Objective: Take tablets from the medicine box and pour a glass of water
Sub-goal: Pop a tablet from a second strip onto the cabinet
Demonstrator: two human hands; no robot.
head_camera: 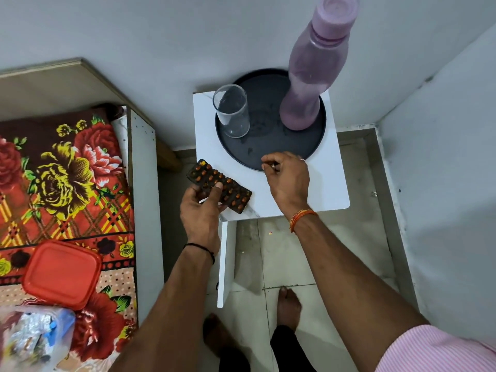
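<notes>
Left hand fingers grip blister strip over surface's near-left corner; right hand fingers pinched together by tray, contents unclear.

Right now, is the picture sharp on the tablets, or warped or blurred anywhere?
Head view: the blister strip is sharp, its orange tablets distinct; the wide lens tilts the purple bottle outward; the plastic bag at bottom left is soft; light is even, with no glare on the glass.

Bottle cap partly beyond top edge
</notes>
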